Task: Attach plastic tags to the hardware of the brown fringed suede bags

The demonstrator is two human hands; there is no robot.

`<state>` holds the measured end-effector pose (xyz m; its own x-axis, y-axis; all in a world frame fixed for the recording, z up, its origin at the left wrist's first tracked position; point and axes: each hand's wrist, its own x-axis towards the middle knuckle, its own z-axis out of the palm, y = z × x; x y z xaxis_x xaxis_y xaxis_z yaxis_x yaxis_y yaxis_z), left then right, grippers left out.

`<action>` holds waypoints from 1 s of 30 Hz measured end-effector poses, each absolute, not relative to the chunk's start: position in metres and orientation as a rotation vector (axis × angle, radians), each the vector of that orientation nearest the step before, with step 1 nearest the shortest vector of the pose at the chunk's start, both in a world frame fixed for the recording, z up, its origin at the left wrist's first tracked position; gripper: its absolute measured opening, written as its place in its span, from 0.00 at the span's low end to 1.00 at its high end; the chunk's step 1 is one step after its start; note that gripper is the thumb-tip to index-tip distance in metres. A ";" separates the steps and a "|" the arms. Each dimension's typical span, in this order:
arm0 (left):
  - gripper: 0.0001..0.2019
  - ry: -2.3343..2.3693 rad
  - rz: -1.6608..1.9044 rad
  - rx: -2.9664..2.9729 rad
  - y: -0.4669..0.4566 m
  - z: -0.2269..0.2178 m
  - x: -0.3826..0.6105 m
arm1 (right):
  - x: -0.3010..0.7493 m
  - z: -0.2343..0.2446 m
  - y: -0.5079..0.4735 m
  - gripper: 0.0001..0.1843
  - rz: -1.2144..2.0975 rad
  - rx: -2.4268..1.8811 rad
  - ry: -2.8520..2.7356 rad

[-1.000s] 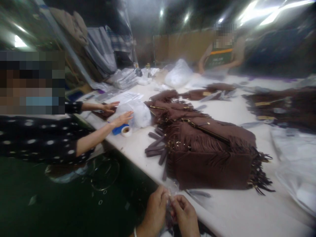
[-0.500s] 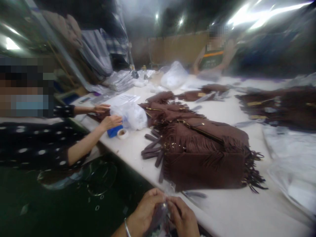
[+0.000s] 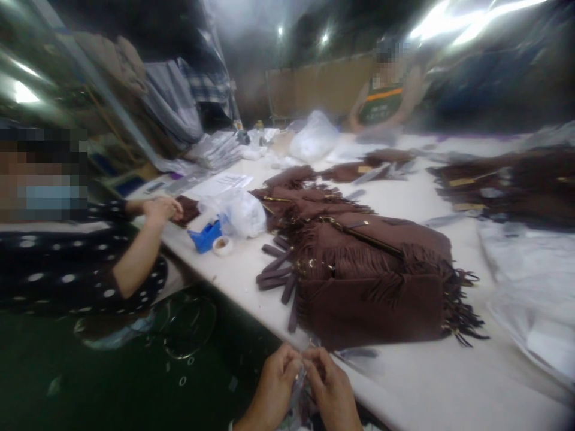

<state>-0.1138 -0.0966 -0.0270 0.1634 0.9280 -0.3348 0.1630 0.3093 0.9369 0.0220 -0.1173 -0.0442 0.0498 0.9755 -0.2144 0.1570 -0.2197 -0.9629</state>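
At the bottom edge, my left hand [image 3: 272, 389] and my right hand [image 3: 330, 389] meet fingertip to fingertip, both pinched on a small clear plastic bag [image 3: 300, 377] with something dark inside that I cannot make out. They hover at the near edge of the white table [image 3: 417, 383]. Just beyond them lies a pile of brown fringed suede bags [image 3: 372, 275] with gold hardware. Loose brown strips [image 3: 278, 272] lie at the pile's left side.
A person in a dotted dark top sits at left, hands [image 3: 162, 206] drawn together near a blue tape dispenser [image 3: 205, 234], a tape roll [image 3: 223, 245] and a white plastic bag [image 3: 240, 211]. Another person [image 3: 381, 96] works at the far end. More brown bags [image 3: 516, 185] lie right.
The person at left pulled their hand back off the white plastic bag toward their other hand. My hands stay pinched on the small bag, shifted slightly.
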 end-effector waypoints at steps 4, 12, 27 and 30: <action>0.06 1.331 0.689 1.304 -0.104 -0.020 -0.113 | 0.022 -0.046 -0.116 0.10 1.254 -1.532 -1.194; 0.08 1.410 0.666 1.371 -0.102 -0.024 -0.112 | 0.032 -0.044 -0.113 0.16 1.270 -1.327 -1.378; 0.16 1.348 0.784 0.889 -0.086 -0.030 -0.111 | 0.039 -0.046 -0.098 0.10 1.288 -1.311 -1.562; 0.20 1.327 0.798 0.691 -0.088 -0.031 -0.114 | 0.038 -0.042 -0.098 0.12 1.226 -1.319 -1.558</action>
